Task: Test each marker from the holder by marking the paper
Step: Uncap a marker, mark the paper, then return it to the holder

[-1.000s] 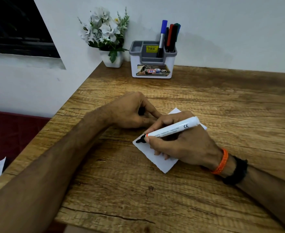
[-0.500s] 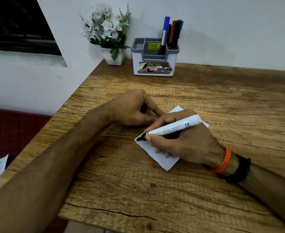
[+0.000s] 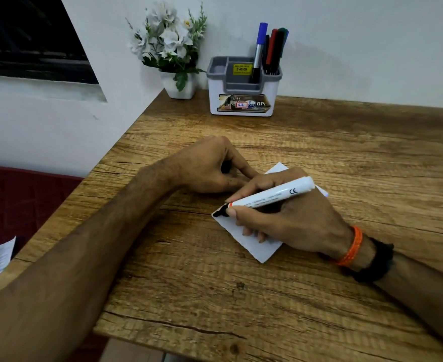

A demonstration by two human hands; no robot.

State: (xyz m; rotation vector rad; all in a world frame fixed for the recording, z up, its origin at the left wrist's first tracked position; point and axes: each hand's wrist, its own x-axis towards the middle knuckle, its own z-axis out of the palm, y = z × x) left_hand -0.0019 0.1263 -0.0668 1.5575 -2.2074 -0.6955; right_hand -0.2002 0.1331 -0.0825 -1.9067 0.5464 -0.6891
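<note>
Wood-grain table (image 3: pixel 319 296) occupies most of the view, set against a white wall (image 3: pixel 358 35) at its far edge. One white paper (image 3: pixel 257 246) lies flat near the table's middle, turned so that a corner points toward the person.

Two bare hands work at the paper. The right hand (image 3: pixel 291 218) grasps one white marker (image 3: pixel 272 195) between thumb and fingers; the black tip touches the paper's left corner, where a black mark is visible. The marker barrel lies at a low slant, its rear end pointing up and to the right. The right wrist carries two bands — one orange band (image 3: pixel 352 246) and one black band (image 3: pixel 375 262).

The left hand (image 3: pixel 207 165) rests on the table just beside the paper's upper-left edge, fingers curled around a small dark object (image 3: pixel 226 167); what that object is cannot be told.

One white-and-grey holder (image 3: pixel 241 100) stands at the far edge of the table, well apart from the paper. Its right rear compartment holds upright markers (image 3: pixel 270 50) — a blue cap, a red one, a green one and a dark one can be made out; the exact count cannot be told. A yellow price sticker (image 3: pixel 242 69) sits inside the holder.

One white pot of white flowers (image 3: pixel 170 45) stands just left of the holder.
</note>
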